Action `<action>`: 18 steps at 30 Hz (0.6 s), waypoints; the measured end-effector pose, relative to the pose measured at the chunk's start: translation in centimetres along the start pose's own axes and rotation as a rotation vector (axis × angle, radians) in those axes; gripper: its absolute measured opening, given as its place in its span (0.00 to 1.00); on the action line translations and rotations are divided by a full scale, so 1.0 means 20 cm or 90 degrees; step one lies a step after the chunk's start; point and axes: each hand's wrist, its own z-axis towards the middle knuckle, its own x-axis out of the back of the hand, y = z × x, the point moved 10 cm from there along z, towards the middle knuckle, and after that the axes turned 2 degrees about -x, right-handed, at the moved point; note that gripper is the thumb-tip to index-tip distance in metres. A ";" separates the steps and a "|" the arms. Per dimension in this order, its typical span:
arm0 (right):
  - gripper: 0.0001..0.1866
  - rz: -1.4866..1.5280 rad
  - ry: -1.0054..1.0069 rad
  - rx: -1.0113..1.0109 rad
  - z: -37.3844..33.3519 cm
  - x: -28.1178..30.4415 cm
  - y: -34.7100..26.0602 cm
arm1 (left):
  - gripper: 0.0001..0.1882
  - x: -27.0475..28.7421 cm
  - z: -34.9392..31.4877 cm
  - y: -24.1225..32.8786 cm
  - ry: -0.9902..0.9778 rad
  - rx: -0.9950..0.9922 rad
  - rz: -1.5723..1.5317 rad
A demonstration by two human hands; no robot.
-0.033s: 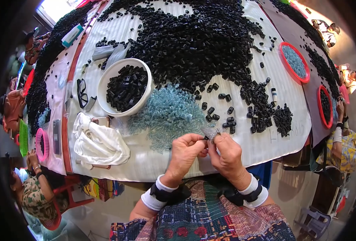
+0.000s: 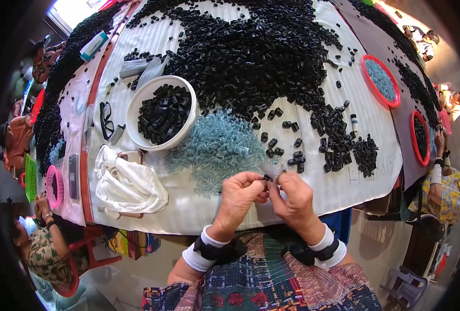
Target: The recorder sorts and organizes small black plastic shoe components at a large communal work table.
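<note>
My left hand [image 2: 241,196] is closed in a pinch on a small black plastic piece [image 2: 266,178] near the table's front edge. Right beside it, my right hand [image 2: 293,196] pinches a small translucent, whitish thing [image 2: 272,168] whose kind I cannot make out. The fingertips of both hands nearly meet. Just beyond them spreads a heap of small clear bluish plastic parts [image 2: 222,142]. Several short black cylindrical pieces [image 2: 298,155] lie on the white cloth past my right hand.
A large black heap [image 2: 250,57] covers the table's far middle. At left stand a white bowl of black pieces [image 2: 188,122], eyeglasses [image 2: 105,122] and a bunched white cloth [image 2: 126,189]. Red-rimmed trays [image 2: 363,67] sit at right. Other people [image 2: 51,249] work at both sides.
The translucent thing at my right fingertips has turned slightly. Both hands stay in the same place.
</note>
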 end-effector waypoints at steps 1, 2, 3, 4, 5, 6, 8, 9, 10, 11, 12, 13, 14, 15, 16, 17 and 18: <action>0.14 0.039 -0.008 -0.049 0.00 0.00 0.04 | 0.06 0.00 0.01 -0.01 -0.004 0.013 -0.052; 0.14 0.040 -0.008 -0.048 0.01 0.00 0.05 | 0.06 0.00 0.01 0.00 -0.004 0.011 -0.051; 0.16 0.017 0.009 -0.009 0.03 0.03 0.04 | 0.06 0.00 0.01 0.00 -0.006 0.021 -0.052; 0.18 -0.005 0.027 0.029 0.03 0.04 0.02 | 0.06 -0.01 0.01 0.00 -0.008 0.031 -0.053; 0.21 -0.027 -0.001 0.022 0.02 0.02 0.04 | 0.06 -0.02 0.01 0.00 -0.011 0.032 -0.053; 0.21 -0.028 -0.001 0.022 0.02 0.01 0.03 | 0.06 -0.02 0.01 0.01 -0.007 0.019 -0.050; 0.22 -0.051 -0.037 0.020 0.01 -0.04 0.02 | 0.06 -0.02 0.01 0.02 -0.005 0.005 -0.047; 0.21 -0.073 -0.039 0.031 0.01 -0.05 0.00 | 0.05 -0.01 0.01 0.02 -0.012 0.004 -0.044; 0.21 -0.073 -0.040 0.031 0.01 -0.05 0.01 | 0.05 -0.01 0.01 0.02 -0.018 0.003 -0.041; 0.19 -0.085 -0.037 0.042 0.01 -0.06 0.00 | 0.05 -0.01 0.02 0.01 -0.017 0.004 -0.041; 0.18 -0.096 -0.035 0.052 0.01 -0.06 -0.01 | 0.05 -0.02 0.02 0.02 -0.026 -0.003 -0.028; 0.18 -0.096 -0.035 0.050 0.01 -0.06 -0.01 | 0.04 -0.03 0.01 0.03 -0.034 -0.009 -0.014; 0.17 -0.103 -0.033 0.053 0.01 -0.05 -0.02 | 0.04 -0.03 0.01 0.03 -0.034 -0.007 -0.014; 0.16 -0.110 -0.030 0.057 0.01 -0.05 -0.02 | 0.04 -0.04 0.01 0.03 -0.033 -0.001 -0.017; 0.16 -0.109 -0.030 0.057 0.00 -0.05 -0.02 | 0.04 -0.04 0.01 0.03 -0.032 0.006 -0.019; 0.16 -0.115 -0.029 0.057 0.00 -0.05 -0.02 | 0.04 -0.04 0.00 0.03 -0.031 0.006 -0.019; 0.16 -0.122 -0.028 0.058 -0.01 -0.05 -0.02 | 0.04 -0.04 0.00 0.03 -0.025 0.008 -0.013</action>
